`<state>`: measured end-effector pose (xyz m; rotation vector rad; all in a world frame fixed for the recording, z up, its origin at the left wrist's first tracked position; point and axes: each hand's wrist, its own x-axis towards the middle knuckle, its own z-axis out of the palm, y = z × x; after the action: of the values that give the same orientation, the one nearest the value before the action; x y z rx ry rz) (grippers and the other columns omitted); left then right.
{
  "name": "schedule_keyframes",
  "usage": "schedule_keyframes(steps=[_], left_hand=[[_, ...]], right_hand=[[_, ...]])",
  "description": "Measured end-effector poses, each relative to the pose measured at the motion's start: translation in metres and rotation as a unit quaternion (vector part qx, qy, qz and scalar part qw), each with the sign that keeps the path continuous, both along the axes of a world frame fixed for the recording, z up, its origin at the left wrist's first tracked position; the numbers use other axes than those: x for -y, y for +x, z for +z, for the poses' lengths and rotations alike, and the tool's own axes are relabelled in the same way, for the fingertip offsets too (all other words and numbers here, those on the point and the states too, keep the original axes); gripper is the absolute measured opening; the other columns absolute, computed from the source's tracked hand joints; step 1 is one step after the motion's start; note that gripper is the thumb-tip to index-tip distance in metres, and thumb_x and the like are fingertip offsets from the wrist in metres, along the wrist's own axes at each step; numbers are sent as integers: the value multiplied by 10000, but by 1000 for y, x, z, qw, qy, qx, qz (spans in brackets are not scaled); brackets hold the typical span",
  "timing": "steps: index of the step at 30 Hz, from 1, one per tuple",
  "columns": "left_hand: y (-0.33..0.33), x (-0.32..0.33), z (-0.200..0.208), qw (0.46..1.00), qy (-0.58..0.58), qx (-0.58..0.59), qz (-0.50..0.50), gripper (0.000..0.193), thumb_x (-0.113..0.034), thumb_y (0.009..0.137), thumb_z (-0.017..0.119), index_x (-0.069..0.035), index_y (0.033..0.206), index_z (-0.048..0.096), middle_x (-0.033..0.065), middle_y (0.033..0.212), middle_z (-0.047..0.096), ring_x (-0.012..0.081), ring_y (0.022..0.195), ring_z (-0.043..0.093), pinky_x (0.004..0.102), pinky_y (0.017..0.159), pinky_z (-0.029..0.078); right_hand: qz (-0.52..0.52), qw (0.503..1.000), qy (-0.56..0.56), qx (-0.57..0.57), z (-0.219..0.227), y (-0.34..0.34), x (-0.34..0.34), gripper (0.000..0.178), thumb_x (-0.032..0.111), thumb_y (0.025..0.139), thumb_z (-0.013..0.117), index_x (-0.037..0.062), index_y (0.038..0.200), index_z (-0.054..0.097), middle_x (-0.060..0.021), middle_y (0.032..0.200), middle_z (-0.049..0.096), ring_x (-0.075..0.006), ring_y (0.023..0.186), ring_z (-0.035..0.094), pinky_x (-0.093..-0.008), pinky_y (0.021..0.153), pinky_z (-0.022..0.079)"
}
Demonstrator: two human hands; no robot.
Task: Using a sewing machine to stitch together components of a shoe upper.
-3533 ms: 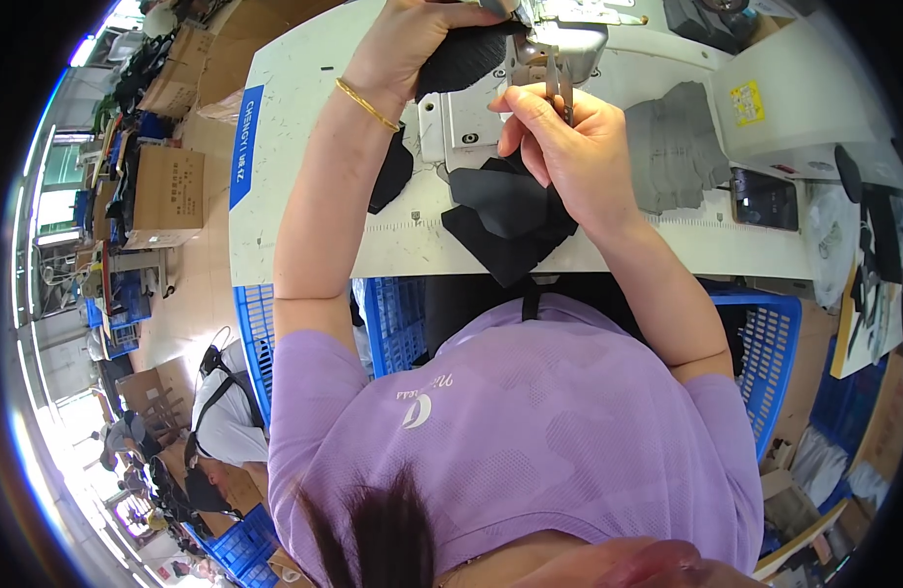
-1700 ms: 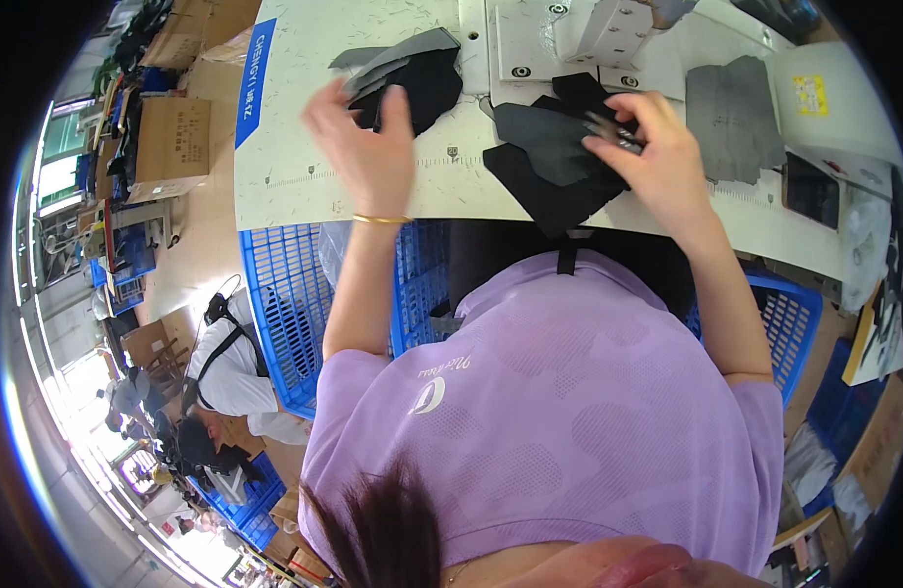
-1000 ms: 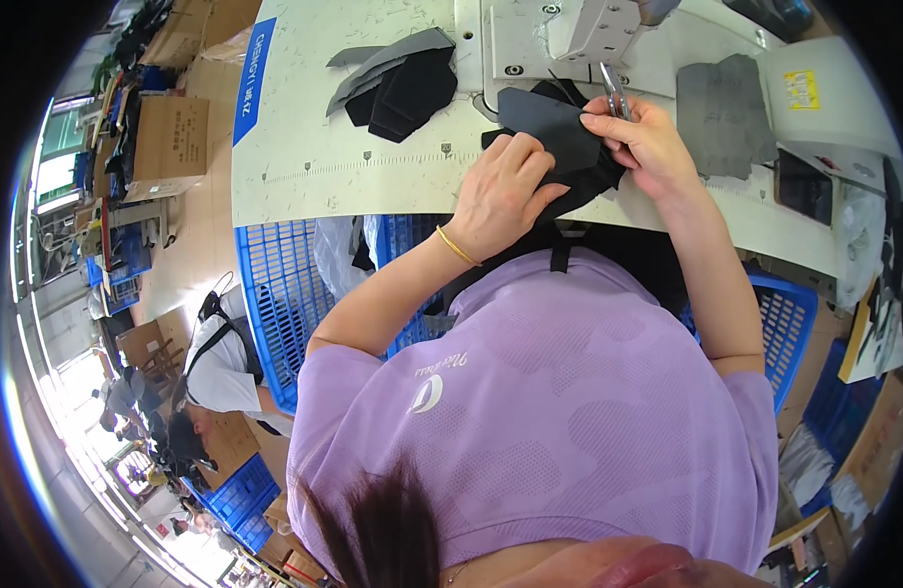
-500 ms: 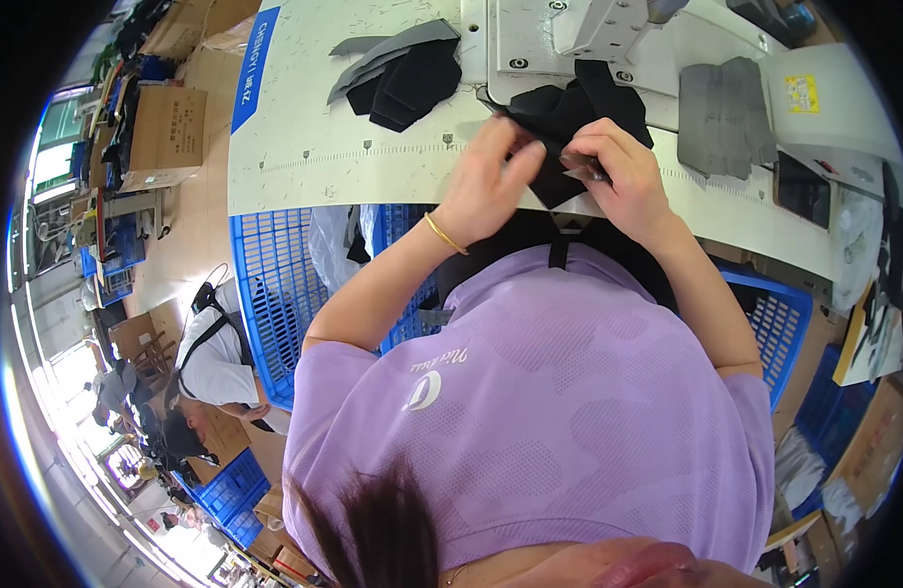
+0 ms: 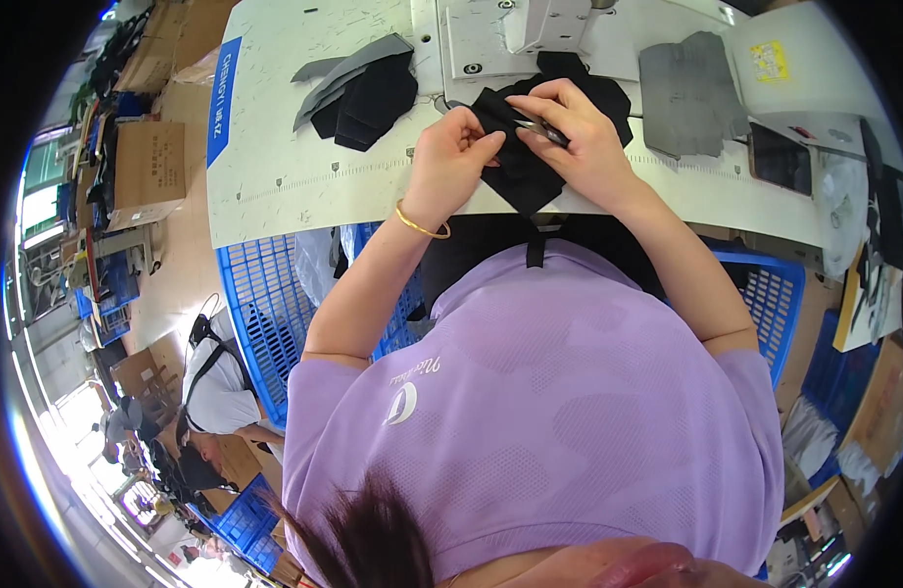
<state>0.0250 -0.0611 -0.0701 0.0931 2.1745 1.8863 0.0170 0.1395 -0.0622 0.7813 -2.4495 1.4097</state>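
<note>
Black fabric pieces (image 5: pixel 525 181) lie bunched at the table's front edge, just below the sewing machine (image 5: pixel 554 27), with one corner pointing down toward me. My left hand (image 5: pixel 449 162) pinches the fabric's left edge between thumb and fingertips. Held in my right hand (image 5: pixel 586 147) is a small pair of thread snips (image 5: pixel 545 131), dark-handled, its pale tip against the raised fold of fabric near the left fingertips. Whether the blades touch a thread cannot be made out. Part of the fabric is hidden under the right hand.
Left on the table (image 5: pixel 265 211) is a stack of black and grey cut pieces (image 5: pixel 378 103). Grey pieces (image 5: pixel 691 103) and a phone (image 5: pixel 780 159) lie right. Blue baskets (image 5: pixel 260 294) stand below the table edge. A person in white (image 5: pixel 216 387) is at left.
The view has shifted slightly. My left hand has closed into a pinch on the fabric edge, and my right hand has brought the snips' tip up to the fold beside it.
</note>
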Motion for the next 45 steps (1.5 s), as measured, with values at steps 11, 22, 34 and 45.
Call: schedule_keyframes(steps=[11,22,34,45], left_hand=[[4,26,-10,941,319,57,96,192,2,853,454,25,982,593,104,991,644,181,939,621,305,883,488],[1,58,11,936,334,-21,111,416,7,719,450,66,1101,606,153,1002,664,223,878,644,314,829,518],[-5,-24,80,987,-75,-141,-3,151,-127,959,607,15,1004,630,1,815,637,43,764,537,201,703,450],[-24,-35,46,997,1,-65,-31,140,-127,982,569,9,1000,596,-39,764,580,24,691,450,198,620,404]], right_hand=[[-17,999,-30,-39,2,1,-2,328,-49,775,633,46,1087,667,-55,1024,611,-183,763,636,-293,685,528],[64,989,103,-84,1,7,-4,350,-13,701,690,67,1042,677,-37,1099,637,-204,868,665,-293,760,550],[-27,965,-169,200,44,16,4,95,63,882,660,23,962,629,-54,740,641,-120,602,609,-251,550,474],[-100,935,285,-185,33,-19,-121,399,-25,735,623,50,1127,631,-105,1100,650,-283,1041,609,-411,862,498]])
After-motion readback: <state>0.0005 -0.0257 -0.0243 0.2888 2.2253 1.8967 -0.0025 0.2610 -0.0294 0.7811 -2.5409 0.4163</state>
